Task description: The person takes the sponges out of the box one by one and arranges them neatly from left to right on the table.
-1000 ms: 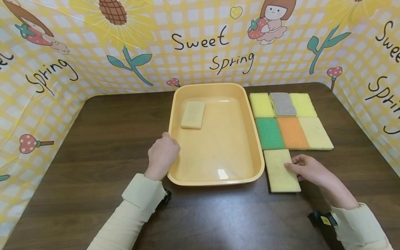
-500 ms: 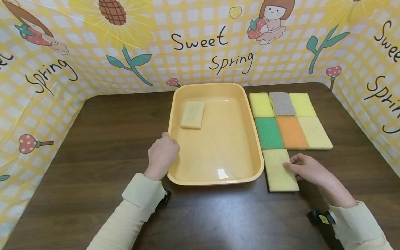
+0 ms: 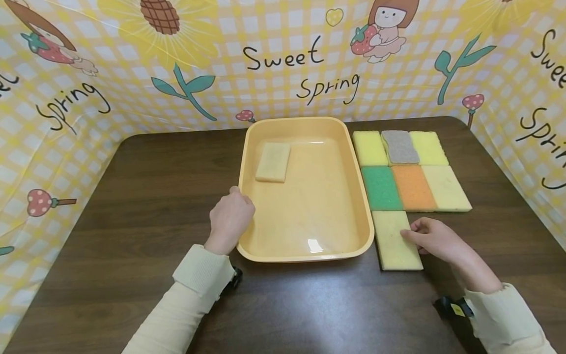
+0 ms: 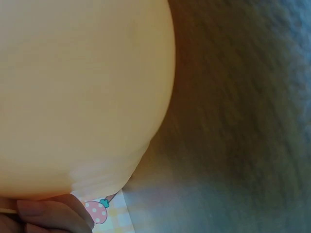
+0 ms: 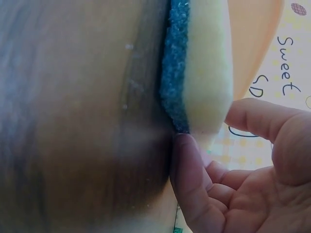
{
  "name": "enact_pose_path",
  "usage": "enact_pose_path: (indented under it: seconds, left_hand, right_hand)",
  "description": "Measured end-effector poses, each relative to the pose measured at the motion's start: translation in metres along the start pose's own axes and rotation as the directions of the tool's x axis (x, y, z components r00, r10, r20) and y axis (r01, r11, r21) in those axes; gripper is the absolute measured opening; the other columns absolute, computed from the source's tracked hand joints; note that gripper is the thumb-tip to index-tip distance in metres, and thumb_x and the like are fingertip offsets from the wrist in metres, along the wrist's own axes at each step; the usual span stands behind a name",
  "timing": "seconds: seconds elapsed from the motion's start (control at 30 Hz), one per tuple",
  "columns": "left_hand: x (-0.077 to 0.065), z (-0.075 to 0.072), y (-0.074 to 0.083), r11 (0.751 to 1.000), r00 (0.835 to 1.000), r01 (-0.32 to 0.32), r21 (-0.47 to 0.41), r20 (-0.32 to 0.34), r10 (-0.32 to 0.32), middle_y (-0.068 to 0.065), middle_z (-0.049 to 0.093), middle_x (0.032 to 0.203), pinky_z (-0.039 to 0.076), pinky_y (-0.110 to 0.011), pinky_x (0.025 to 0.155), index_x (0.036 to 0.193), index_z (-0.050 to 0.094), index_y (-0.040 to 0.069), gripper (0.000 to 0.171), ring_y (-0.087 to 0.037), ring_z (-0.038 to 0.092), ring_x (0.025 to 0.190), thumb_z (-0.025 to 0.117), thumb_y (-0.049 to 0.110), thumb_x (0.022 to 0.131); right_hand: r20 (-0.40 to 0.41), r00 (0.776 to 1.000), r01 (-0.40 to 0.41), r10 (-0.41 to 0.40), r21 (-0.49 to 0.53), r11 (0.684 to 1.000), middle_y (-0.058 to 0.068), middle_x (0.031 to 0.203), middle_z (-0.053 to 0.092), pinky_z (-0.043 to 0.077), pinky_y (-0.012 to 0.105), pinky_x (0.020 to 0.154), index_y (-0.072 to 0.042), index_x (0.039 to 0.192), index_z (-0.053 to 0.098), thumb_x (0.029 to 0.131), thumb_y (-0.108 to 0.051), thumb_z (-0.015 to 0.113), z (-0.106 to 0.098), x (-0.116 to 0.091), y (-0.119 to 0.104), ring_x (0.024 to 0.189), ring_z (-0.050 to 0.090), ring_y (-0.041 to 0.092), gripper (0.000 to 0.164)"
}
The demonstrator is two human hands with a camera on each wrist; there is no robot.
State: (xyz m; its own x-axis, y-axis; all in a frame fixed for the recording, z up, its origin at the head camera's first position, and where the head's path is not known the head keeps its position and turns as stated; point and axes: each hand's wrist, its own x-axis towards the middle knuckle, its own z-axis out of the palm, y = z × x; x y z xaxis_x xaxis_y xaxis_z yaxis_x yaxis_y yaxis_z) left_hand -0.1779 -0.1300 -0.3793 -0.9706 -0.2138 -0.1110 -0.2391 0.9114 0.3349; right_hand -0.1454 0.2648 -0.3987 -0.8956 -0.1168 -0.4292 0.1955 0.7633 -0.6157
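Note:
My left hand [image 3: 231, 217] grips the left rim of a yellow plastic tray [image 3: 305, 257]; in the left wrist view its fingers [image 4: 54, 213] curl at the edge of the tray wall. With thumb and fingers my right hand [image 3: 442, 244] pinches the right edge of a pale yellow sponge [image 3: 395, 246]. That sponge lies flat to the right of the tray, close against its rim. Seen from the right wrist, a blue-green scouring layer [image 5: 175, 63] forms its underside, with a fingertip at its corner. Inside the tray, at the upper left, sits another pale sponge [image 3: 273, 162].
Beyond the held sponge, two rows of sponges line the tray's right side: a green one [image 3: 382, 189], an orange one [image 3: 414, 188] and a pale one [image 3: 446, 188], then a grey one [image 3: 400, 147] between two yellow ones behind. A patterned cloth [image 3: 283, 98] rises behind the dark wooden table [image 3: 168, 196].
The held sponge has slid very slightly left, toward the tray, with my right hand on it. My left hand and the tray stay put.

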Motion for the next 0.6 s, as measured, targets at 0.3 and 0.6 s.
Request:
enact_pose_path:
  seconds: [0.3, 0.6]
  left_hand:
    - [0.0006, 0.0001, 0.0003, 1.0, 1.0, 0.002, 0.0, 0.009, -0.002, -0.023, 0.064, 0.081, 0.046, -0.045, 0.056, 0.1, 0.05, -0.003, 0.031, -0.035, 0.064, 0.072, 0.033, 0.023, 0.097]
    - [0.0, 0.0002, 0.0001, 1.0, 1.0, 0.002, 0.0, -0.002, -0.002, -0.023, 0.064, 0.081, 0.048, -0.047, 0.058, 0.099, 0.05, -0.003, 0.03, -0.036, 0.065, 0.073, 0.034, 0.022, 0.097]
  right_hand:
    - [-0.005, 1.0, 0.01, -0.01, 0.0, 1.0, 0.023, 0.098, 0.062, 0.055, 0.035, 0.071, 0.012, 0.106, 0.048, 0.097, -0.029, 0.052, 0.0, 0.0008, 0.001, 0.08, 0.062, 0.017, 0.042]
    - [-0.005, 1.0, 0.006, -0.006, -0.003, 1.0, 0.023, 0.099, 0.061, 0.055, 0.035, 0.071, 0.012, 0.108, 0.049, 0.097, -0.03, 0.052, -0.0006, 0.0017, 0.0011, 0.081, 0.062, 0.017, 0.044]
